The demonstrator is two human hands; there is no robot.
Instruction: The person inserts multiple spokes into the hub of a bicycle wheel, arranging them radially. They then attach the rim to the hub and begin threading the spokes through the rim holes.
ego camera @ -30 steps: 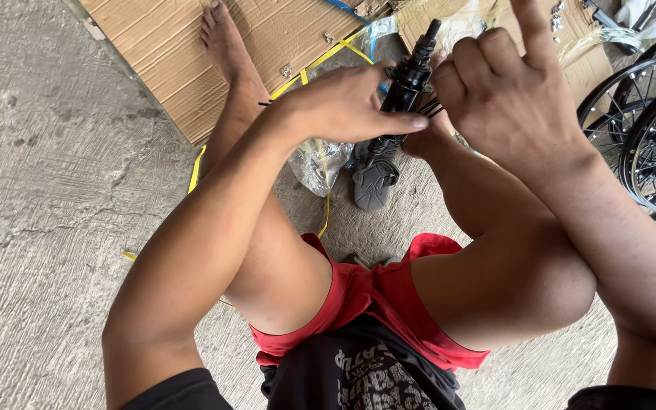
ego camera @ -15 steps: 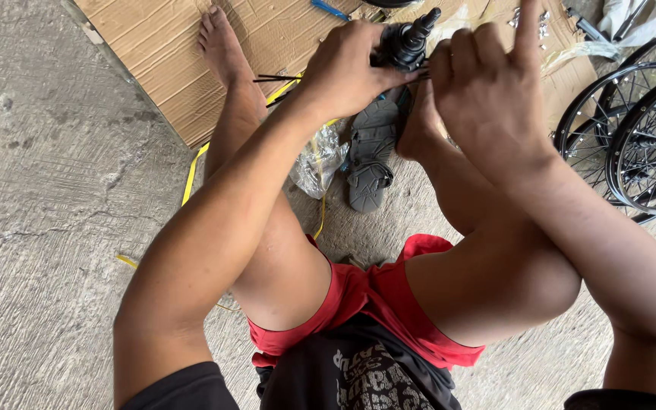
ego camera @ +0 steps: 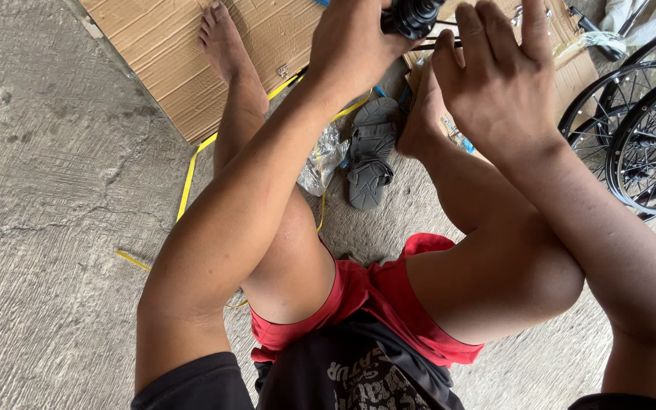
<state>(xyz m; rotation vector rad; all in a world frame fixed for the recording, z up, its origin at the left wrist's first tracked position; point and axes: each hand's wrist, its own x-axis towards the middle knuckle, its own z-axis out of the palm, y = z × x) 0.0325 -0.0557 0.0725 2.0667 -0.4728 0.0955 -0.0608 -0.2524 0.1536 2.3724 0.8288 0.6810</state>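
head view: the left hand [ego camera: 354, 45] is wrapped around a black wheel hub [ego camera: 411, 15] at the top edge, fingers closed on its left side, so the hub sticks out to the right of the grip. the right hand [ego camera: 499, 83] sits just beside it, fingers spread and raised; whether its thumb touches the thin spokes [ego camera: 438, 44] below the hub cannot be told. a grey sandal [ego camera: 370, 163] lies on the concrete between the knees, bicycle wheels [ego camera: 643, 129] to the right.

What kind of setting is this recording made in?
Probably an informal bicycle repair or assembly spot: spoked bicycle wheels lie on a bare concrete floor, flattened cardboard serves as a mat, and the left hand holds a black hub-like part.
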